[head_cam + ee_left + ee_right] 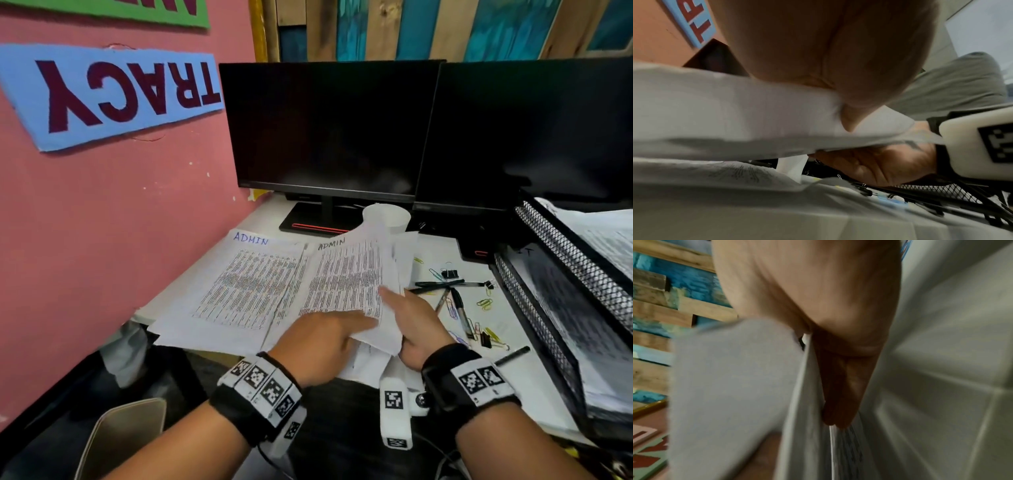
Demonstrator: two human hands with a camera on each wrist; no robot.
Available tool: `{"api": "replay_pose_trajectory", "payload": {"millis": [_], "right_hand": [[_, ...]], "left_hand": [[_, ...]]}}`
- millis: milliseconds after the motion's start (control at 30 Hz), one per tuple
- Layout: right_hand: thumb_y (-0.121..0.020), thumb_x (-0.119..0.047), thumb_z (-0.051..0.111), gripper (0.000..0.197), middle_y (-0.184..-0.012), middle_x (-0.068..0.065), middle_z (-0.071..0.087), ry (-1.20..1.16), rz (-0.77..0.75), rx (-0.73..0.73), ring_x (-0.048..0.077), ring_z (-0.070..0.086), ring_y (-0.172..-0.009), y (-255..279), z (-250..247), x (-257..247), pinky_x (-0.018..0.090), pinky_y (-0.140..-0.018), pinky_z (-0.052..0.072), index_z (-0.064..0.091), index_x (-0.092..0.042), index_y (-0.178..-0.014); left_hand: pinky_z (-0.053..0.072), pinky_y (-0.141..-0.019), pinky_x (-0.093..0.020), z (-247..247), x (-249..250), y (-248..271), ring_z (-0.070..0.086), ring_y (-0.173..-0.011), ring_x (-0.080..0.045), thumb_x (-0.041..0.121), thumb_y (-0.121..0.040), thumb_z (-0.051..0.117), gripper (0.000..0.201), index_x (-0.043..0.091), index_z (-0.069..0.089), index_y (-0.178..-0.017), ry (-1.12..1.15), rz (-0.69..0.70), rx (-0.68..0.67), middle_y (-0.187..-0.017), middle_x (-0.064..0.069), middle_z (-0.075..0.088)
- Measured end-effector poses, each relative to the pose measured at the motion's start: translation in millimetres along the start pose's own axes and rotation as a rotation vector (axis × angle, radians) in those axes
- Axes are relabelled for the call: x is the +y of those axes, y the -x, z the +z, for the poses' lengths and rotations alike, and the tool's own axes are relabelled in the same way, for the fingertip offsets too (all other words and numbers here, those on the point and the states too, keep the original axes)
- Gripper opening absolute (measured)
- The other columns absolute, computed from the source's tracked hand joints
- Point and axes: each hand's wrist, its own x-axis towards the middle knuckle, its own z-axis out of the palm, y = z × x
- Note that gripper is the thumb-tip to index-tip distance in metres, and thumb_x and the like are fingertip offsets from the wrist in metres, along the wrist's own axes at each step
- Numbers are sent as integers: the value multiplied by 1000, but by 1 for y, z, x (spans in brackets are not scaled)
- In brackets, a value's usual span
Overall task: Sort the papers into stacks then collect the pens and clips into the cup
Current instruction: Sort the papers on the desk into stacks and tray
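**Both hands on one sheet, pens and clips still out**

Both grips are on the same lifted sheet (346, 274), the one marked ADMIN. My left hand (320, 342) pinches its near edge, thumb under and fingers on top. My right hand (416, 325) holds its right side with fingers laid fairly straight along the paper; I cannot tell how far the thumb closes behind it.

I judge the sorting as underway, not finished. One ADMIN pile (246, 281) lies flat on the table (442, 253) by the pink wall (102, 222), and loose sheets remain under my hands. The collecting has not begun: pens (459, 305) and clips (484, 303) lie scattered to the right, near the mesh tray (561, 260). The cup (388, 217) stands behind the papers, in front of the monitors (329, 130), and I cannot see inside it.

The head view gives the whole layout and the labels. The left wrist view shows what it hides: my thumb beneath the sheet and my right palm (879, 164) under the paper. The right wrist view shows my fingers (840, 394) against the sheet edge-on, blurred.
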Motion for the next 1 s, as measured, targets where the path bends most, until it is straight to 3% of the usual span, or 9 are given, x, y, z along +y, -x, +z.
{"api": "replay_pose_trajectory", "payload": {"millis": [133,267,367,467,600,700,833,933,1000], "right_hand": [[-103,2,51,30,-117,23,73,70,-30,76,44,70,-108,-7,-14,-1,63,-98,54,63,-3,-130],[-102,1,52,29,-117,21,75,73,-44,94,43,71,-108,-12,-33,-11,65,-98,53,66,-5,-127],[-101,2,53,31,-118,22,74,67,-44,89,44,71,-109,-15,-39,-13,68,-98,52,66,-5,-128],[-101,2,53,31,-119,23,74,66,-33,98,45,71,-109,-13,-39,-14,69,-96,52,64,-4,-129],[-101,2,53,31,-117,23,74,87,-20,92,45,72,-107,-13,-30,-11,69,-96,52,65,-4,-129],[-102,3,51,29,-118,24,73,95,-18,84,45,70,-109,-9,-22,-10,68,-98,51,65,-3,-127],[-101,4,51,28,-116,24,74,104,-10,50,45,71,-107,-2,-13,-10,68,-98,51,66,-2,-125],[-102,6,49,27,-115,25,73,93,3,35,45,70,-108,4,-8,-10,66,-98,51,66,-2,-121],[-102,5,49,26,-115,25,73,92,13,35,45,69,-108,7,-4,-10,63,-96,53,65,-2,-122]], "left_hand": [[26,-118,-20,-9,-21,4,42,-146,-11,27,-101,58,64,43,35,-158,-5,-95,-54,-162,18,40],[15,-126,-60,-26,-57,17,27,-154,-23,34,-94,60,78,48,21,-159,-138,-413,-166,-167,16,30],[3,-121,-70,-31,-86,32,11,-159,-31,47,-93,54,74,50,18,-158,-171,-579,-181,-169,15,23],[23,-123,-58,-39,-103,49,33,-152,-25,53,-89,56,75,50,24,-156,-165,-628,-145,-164,15,35],[48,-103,-32,-50,-111,59,59,-130,-23,28,-88,62,72,37,38,-156,-162,-589,-92,-147,3,59],[51,-95,-32,-50,-120,61,65,-119,-23,19,-90,58,56,37,56,-143,-154,-614,39,-133,6,69],[48,-65,-33,-56,-125,60,60,-79,-34,14,-96,53,26,30,73,-92,-93,-620,293,-74,-1,68],[35,-59,-31,-62,-112,56,47,-64,-25,14,-99,54,28,31,75,-106,-52,-574,484,-51,7,47],[34,-56,-29,-63,-91,50,52,-61,-25,15,-100,54,31,32,74,-117,-25,-495,511,-51,2,50]]}}
